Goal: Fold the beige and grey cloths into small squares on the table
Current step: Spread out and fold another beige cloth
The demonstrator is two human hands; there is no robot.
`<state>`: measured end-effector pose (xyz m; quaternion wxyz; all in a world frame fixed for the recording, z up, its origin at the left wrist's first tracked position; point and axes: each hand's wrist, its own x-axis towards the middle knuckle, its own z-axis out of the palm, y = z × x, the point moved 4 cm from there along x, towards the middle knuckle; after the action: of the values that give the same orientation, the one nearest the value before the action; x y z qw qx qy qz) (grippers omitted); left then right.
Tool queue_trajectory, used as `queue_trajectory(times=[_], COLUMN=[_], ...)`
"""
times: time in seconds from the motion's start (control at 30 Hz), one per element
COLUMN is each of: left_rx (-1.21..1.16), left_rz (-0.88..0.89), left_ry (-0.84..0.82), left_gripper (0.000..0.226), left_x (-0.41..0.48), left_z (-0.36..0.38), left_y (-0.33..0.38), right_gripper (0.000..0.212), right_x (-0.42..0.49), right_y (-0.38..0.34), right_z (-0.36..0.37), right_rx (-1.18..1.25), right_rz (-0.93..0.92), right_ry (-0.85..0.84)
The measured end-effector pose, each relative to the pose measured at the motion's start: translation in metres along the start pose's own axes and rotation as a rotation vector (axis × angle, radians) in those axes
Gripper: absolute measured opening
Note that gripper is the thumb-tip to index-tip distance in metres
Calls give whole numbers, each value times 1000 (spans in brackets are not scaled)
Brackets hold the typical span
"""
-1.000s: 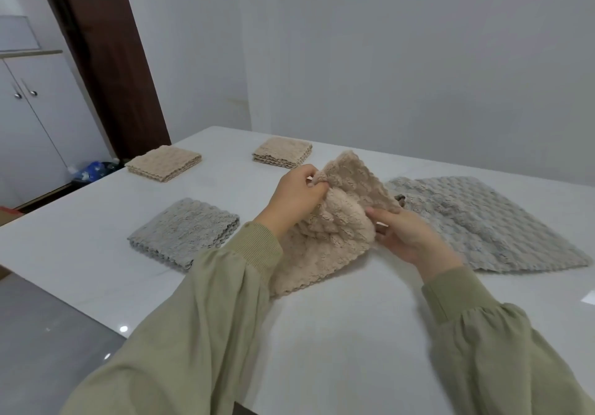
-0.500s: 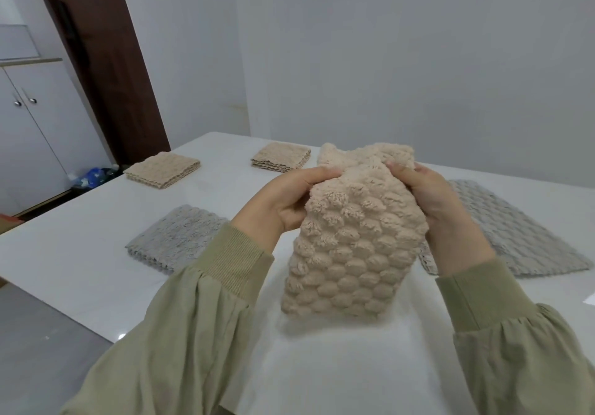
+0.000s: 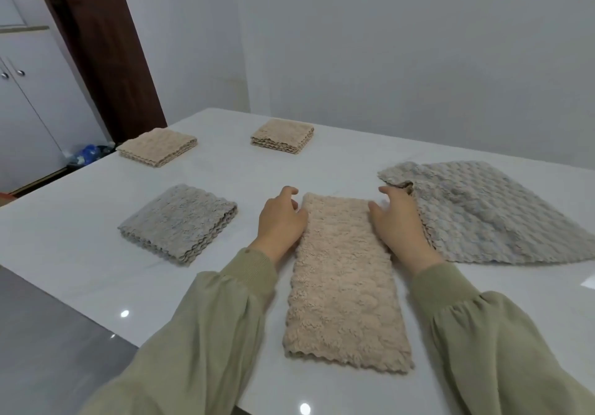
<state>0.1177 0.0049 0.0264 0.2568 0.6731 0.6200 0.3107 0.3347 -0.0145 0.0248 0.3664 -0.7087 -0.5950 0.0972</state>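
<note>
Cloth folding at a white desk [image 3: 322, 163]

The desk fills most of the view and runs back to a plain pale wall. Two arms in olive green sleeves [image 3: 225, 318] reach in from the near edge.

The biggest cloth is an unfolded grey cloth [image 3: 489, 215], spread at the right with its far left corner rumpled. In the middle lies the beige cloth [image 3: 344, 273]. It is folded into a long strip that runs away from the person, flat on the desk and just beside the grey cloth. At the left, apart from the strip, sits a folded grey square [image 3: 178, 221]. Further back are two folded beige squares, one at the far left [image 3: 157, 145] and one nearer the middle [image 3: 283, 136].

The left hand [image 3: 281, 221] rests against the strip's left edge near its far end. The right hand [image 3: 397, 221] rests at the strip's right edge, partly over the edge of the grey cloth. The fingers [image 3: 289, 190] of both hands are loosely bent and hold nothing.
</note>
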Motion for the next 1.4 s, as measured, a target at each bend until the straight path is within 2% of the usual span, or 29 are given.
queue_trajectory(times=[0.13, 0.23, 0.4, 0.5, 0.6, 0.67, 0.77, 0.93, 1.0, 1.2, 1.3, 1.4], left_rx=[259, 427, 385, 207, -210, -367, -461, -619, -654, -669, -646, -616], left_rz=[27, 31, -13, 55, 87, 106, 143, 121, 119, 49, -20, -52], left_ry=[112, 155, 84, 90, 61, 34, 21, 38, 37, 9, 8, -12], left_gripper=[36, 42, 26, 13, 11, 12, 17, 20, 23, 43, 49, 39], left_x=[17, 26, 40, 38, 30, 24, 18, 12, 12, 20, 23, 21], left_z=[12, 16, 18, 18, 14, 10, 6, 3, 1, -12, -17, -18], left_y=[-4, -1, -2, -1, 2, 8, 16, 21, 21, 13, 6, 6], right_gripper=[37, 34, 34, 40, 47, 51, 55, 52, 46, 33, 30, 34], right_x=[6, 10, 18, 22, 21, 18, 12, 4, 7, 17, 22, 21], right_y=[3, 4, 7, 8, 3, 1, -4, -10, -10, -8, -5, -7], right_z=[9, 10, 18, 20, 16, 13, 8, 4, 5, 0, -1, 0], right_rx=[-242, -315, -356, -320, -144, -11, 142, 944, 1067, 946, 717, 490], right_rz=[-61, -97, -97, -67, -38, 9, 55, 300, 350, 391, 365, 334], right_ry=[-25, 6, -13, -82, -118, -155, -187, -182, -204, -307, -314, -323])
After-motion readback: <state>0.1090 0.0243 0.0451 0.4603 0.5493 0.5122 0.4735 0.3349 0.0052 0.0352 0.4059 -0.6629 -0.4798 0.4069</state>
